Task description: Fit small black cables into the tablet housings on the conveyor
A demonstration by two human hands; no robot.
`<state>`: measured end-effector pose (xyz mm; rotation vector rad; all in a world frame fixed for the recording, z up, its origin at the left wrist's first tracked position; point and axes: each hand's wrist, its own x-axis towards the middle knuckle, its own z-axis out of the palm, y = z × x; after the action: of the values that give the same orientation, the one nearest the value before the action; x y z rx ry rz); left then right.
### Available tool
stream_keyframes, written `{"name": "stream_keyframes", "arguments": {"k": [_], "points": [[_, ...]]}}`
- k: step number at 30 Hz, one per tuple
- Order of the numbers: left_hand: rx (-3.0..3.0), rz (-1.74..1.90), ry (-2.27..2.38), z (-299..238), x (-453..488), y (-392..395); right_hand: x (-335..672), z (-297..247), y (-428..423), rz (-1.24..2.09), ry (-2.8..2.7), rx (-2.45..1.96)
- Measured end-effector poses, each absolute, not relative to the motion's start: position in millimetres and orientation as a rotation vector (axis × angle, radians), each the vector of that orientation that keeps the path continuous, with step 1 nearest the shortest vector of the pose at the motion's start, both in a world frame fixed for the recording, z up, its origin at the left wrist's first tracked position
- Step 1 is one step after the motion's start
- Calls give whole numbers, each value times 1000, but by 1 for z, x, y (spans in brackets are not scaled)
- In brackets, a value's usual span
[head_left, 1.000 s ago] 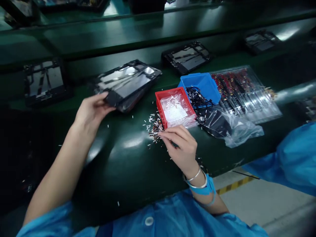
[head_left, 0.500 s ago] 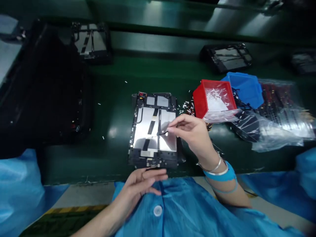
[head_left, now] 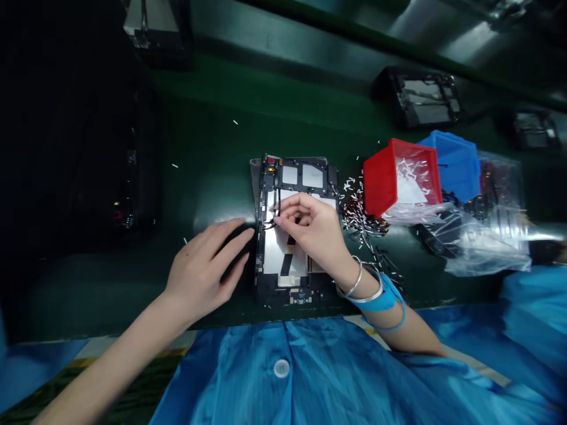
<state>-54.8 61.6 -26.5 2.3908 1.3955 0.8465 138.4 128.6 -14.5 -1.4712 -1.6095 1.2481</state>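
Left forearm (head_left: pixel 119 357) bare, slanting up from lower left. My left hand (head_left: pixel 208 265) back uppermost, fingers loosely spread, gently bent, tips aimed toward right hand (head_left: pixel 316 227). Right forearm (head_left: pixel 411 333) reaching in from lower right. Right thumb and index drawn into close pinch, my other fingers curled behind. Right hand slightly farther forward; hands near, not touching.

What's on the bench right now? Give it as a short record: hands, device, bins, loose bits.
Right hand: pinching a dark strip over the device
Left hand: open, beside the device's left edge; contact unclear
Device: flat on the bench, silver panels up
Red bin: right of the device, white bits inside
Blue bin: beside the red one, farther right
Loose bits: scattered between device and red bin
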Motion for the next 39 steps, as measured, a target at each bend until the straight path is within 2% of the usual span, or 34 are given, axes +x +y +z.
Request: {"name": "stream_keyframes", "arguments": {"k": [6,17,23,39], "points": [[2603,601,1416,-35,-52,68,140,-10,129,1172,-1751,-1485],[2790,560,1322,-17,-45,77,149,-9,159,1240,-1883,-1437],[2820,403,1247,-20,-43,82,147,-8,159,1198,-1926,-1462],[2898,431,947,-22,-47,96,145,-9,161,1119,-1915,-1572]]}}
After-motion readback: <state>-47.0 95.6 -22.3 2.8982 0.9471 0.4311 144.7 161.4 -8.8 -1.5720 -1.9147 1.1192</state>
